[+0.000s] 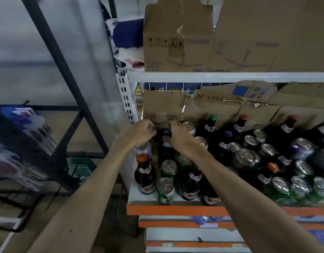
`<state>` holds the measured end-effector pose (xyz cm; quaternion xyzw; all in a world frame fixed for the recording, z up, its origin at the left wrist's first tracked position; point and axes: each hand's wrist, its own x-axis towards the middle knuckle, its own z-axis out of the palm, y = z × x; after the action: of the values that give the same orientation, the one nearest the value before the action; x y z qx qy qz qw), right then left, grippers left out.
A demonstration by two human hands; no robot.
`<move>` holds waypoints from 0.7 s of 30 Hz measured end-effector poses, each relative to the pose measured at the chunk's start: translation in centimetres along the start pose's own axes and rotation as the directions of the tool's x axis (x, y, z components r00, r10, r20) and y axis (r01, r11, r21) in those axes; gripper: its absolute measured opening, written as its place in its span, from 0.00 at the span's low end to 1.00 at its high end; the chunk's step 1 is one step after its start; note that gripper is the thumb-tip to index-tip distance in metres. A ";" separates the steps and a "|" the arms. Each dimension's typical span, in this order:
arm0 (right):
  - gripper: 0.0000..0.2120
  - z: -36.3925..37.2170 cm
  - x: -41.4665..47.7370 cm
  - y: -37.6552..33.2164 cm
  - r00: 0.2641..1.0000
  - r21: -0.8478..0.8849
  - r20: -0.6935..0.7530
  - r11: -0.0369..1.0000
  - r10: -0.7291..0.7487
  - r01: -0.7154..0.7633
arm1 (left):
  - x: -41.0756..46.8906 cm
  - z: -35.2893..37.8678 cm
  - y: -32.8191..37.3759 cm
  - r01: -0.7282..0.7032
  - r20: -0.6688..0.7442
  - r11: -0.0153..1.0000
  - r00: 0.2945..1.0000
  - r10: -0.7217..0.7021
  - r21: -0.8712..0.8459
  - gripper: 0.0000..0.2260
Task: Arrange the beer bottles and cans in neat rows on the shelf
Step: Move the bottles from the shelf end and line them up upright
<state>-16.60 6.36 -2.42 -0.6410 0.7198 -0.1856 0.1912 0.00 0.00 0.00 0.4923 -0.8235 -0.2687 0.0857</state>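
Dark beer bottles and silver-topped cans crowd the white shelf (139, 195) with an orange front edge. My left hand (141, 133) grips the top of a can (143, 148) at the shelf's back left corner. My right hand (181, 137) curls round the neck of a dark bottle with a purple cap (166, 133) just to its right. In front stand an orange-capped bottle (144, 172), two green cans (165, 190) and more bottles. Several cans (247, 157) and bottles (239, 125) fill the right side in loose order.
Cardboard boxes (221, 108) line the back of the shelf, and more boxes (179, 37) stand on the shelf above. A white slotted upright (126, 99) marks the left end. A black metal rack (53, 52) with packaged goods stands to the left.
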 end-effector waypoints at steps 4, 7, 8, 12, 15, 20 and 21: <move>0.26 0.7 0.4 -0.1 0.997 0.005 0.072 0.999 0.033 -0.034 | -2.9 -1.3 0.0 0.046 0.326 0.995 0.945 -0.015 -0.088 0.14; 0.26 1.2 0.5 0.4 0.996 0.025 0.076 0.999 0.044 -0.046 | -6.1 -1.3 0.0 0.031 0.530 0.999 0.847 -0.050 0.044 0.16; 0.26 1.1 0.4 0.4 0.997 0.035 0.067 0.998 0.044 -0.046 | -6.7 -0.9 -0.5 -0.007 0.493 0.995 0.869 -0.046 0.104 0.19; 0.23 1.3 0.3 0.8 0.997 0.087 0.066 0.995 0.048 -0.054 | -7.5 0.3 -1.3 0.048 0.335 0.998 0.940 -0.059 0.041 0.22; 0.23 1.4 0.1 0.8 0.998 0.095 0.057 0.995 0.038 -0.043 | -8.0 1.1 -1.2 0.059 0.293 0.998 0.954 -0.064 0.026 0.19; 0.25 1.4 -0.3 0.9 0.997 0.133 0.049 0.989 0.059 -0.065 | -8.2 2.2 -2.4 0.120 0.163 0.987 0.981 -0.101 -0.109 0.15; 0.25 1.5 -0.3 1.0 0.997 0.140 0.046 0.988 0.065 -0.071 | -8.4 2.3 -2.5 0.116 0.141 0.983 0.985 -0.097 -0.139 0.13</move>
<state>-16.61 6.72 -4.19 -0.6046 0.7222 -0.2164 0.2570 5.13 7.12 -2.23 0.5091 -0.7778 -0.3649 0.0519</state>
